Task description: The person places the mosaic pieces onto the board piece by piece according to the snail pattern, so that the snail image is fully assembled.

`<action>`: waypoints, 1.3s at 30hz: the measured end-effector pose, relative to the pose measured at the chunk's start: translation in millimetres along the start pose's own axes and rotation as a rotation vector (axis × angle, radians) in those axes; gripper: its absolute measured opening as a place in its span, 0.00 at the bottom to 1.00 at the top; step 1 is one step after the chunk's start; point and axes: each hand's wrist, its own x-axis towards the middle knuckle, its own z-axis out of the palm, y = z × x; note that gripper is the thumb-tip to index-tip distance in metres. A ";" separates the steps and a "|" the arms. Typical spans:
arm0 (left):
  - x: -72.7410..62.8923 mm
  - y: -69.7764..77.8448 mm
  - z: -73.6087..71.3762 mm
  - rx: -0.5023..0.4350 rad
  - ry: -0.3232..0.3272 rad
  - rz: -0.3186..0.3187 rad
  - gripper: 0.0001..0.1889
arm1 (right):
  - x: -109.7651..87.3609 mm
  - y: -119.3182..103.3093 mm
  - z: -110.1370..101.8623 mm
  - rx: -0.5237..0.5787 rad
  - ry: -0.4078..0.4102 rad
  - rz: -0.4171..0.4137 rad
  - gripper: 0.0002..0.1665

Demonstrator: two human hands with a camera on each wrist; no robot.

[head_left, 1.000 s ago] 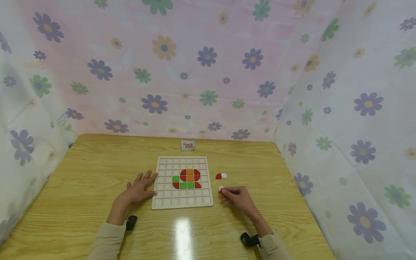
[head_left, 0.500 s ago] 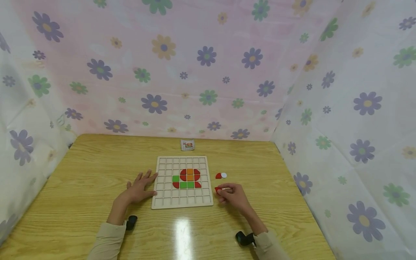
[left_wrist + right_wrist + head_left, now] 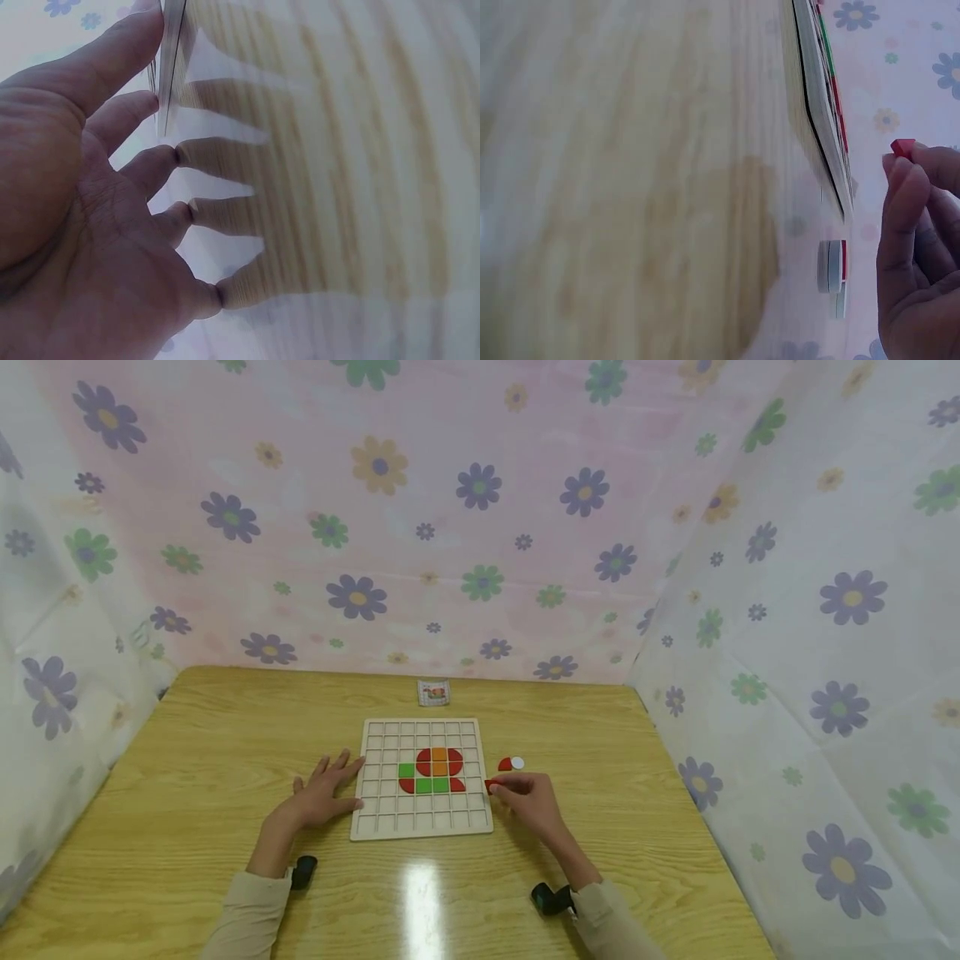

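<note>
My right hand (image 3: 534,803) pinches a small red tile (image 3: 902,147) between thumb and forefinger, just off the right edge of a square wooden grid board (image 3: 382,823). In the right wrist view the tile sits above the level of the board, its exact shape partly covered by the fingertips. My left hand (image 3: 321,797) lies with spread fingers at the board's left side; thumb and forefinger touch that edge, and the other fingertips rest on the table. Red tiles (image 3: 455,768), orange tiles (image 3: 439,768) and green tiles (image 3: 423,786) form a figure in the board's cells.
Right of the board lie a red rounded piece (image 3: 506,764) and a white disc (image 3: 517,763), side by side. A small picture card (image 3: 433,693) lies behind the board. Flower-printed cloth (image 3: 420,552) walls the wooden table (image 3: 247,718) at the back and sides.
My right hand has picked up the red tile from the table and carried it left and slightly back towards the board. The left hand has stayed in place.
</note>
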 end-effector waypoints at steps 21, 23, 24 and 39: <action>-2.0 2.4 -1.8 -0.009 0.003 -0.009 0.40 | 44.6 4.4 28.2 -0.058 -0.014 -0.008 0.11; -2.3 2.7 -1.2 -0.006 0.002 -0.012 0.40 | 47.1 4.1 30.8 -0.049 -0.021 -0.005 0.12; -2.5 2.8 -0.9 -0.005 0.000 -0.013 0.40 | 48.0 3.9 32.2 -0.045 -0.023 0.001 0.11; -2.7 1.6 -0.1 -0.016 0.007 -0.010 0.40 | 70.3 -14.6 57.0 -0.103 -0.017 -0.028 0.09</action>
